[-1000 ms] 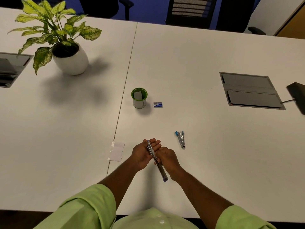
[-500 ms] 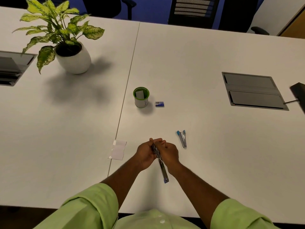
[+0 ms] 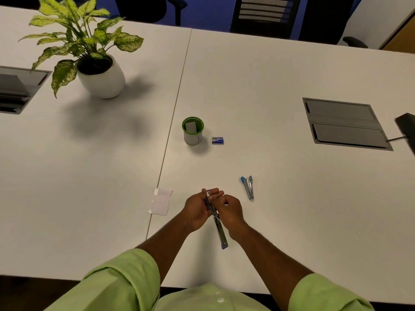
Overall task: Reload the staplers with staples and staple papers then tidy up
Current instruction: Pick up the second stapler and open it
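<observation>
Holding the opened stapler (image 3: 216, 217) between both hands above the near edge of the table (image 3: 280, 198), the person appears to be in the reloading step of the task. The left hand (image 3: 196, 211) cradles the front part of the tool, its fingers curled round the metal body, while the right hand (image 3: 229, 209) pinches at the channel from the other side; whether a strip of staples is already between those fingertips is too small to tell. The stapler's long arm, tipped with blue, hangs down toward the person and clear of the surface. A second stapler (image 3: 247, 187) with blue ends lies on the table just to the right of the hands, untouched. The small blue staple box (image 3: 217, 140) sits further in toward the middle, just beside a green-rimmed cup (image 3: 193, 131) that holds a slip of paper. A pale sheet of paper (image 3: 160, 202) lies to the left of the hands, across the seam where the two tabletops meet. A potted plant (image 3: 94, 61) stands toward the far left corner. By my judgement the next move calls for seating the staples flat in the channel, then swinging the arm shut until it latches, with care that the strip does not tilt or jam. Only after that would the sheet at the seam be ready for stapling.
</observation>
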A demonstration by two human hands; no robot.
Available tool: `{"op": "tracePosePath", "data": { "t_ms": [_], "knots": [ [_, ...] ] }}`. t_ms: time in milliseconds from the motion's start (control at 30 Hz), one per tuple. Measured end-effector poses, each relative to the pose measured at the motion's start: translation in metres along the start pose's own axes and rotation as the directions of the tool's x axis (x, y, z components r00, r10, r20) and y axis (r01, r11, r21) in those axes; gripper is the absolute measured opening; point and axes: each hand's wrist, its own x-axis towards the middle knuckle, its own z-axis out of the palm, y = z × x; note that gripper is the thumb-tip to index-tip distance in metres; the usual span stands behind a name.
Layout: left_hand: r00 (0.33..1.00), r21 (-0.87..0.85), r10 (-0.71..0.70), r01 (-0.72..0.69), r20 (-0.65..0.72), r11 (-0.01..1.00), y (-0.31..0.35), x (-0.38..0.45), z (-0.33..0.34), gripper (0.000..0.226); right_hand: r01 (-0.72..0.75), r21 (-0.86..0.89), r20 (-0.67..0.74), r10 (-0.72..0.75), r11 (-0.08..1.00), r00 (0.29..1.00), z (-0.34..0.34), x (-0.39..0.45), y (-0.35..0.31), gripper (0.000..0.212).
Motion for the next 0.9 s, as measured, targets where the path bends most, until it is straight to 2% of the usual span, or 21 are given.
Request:
{"op": "tracePosePath", "data": {
  "t_ms": [233, 400, 533, 700, 900],
  "knots": [
    [1.0, 0.038, 0.009, -0.009, -0.005, 0.999, -0.004, 0.0, 0.002, 0.047, 0.03, -0.032, -0.026, -0.031, 0.999, 0.999, -0.006, -0.002, 0.006, 0.029],
    [1.0, 0.034, 0.02, -0.019, -0.007, 0.999, -0.004, -0.004, 0.011, 0.044, 0.131, -0.296, -0.165, -0.186, 0.946, 0.969, -0.007, -0.005, 0.001, 0.048],
    [0.999, 0.032, 0.031, -0.031, -0.017, 0.999, -0.004, -0.007, 0.018, 0.044, 0.166, -0.449, -0.217, -0.287, 0.878, 0.933, -0.01, -0.006, -0.003, 0.057],
    [0.997, 0.082, 0.065, -0.06, -0.051, 0.995, -0.004, -0.006, 0.021, 0.041, 0.211, -0.585, -0.189, -0.385, 0.783, 0.903, -0.013, -0.008, -0.006, 0.05],
    [0.994, 0.116, 0.094, -0.087, -0.062, 0.989, -0.005, -0.007, 0.018, 0.04, 0.277, -0.621, -0.131, -0.446, 0.733, 0.885, -0.016, -0.011, -0.006, 0.038]
  ]
}}
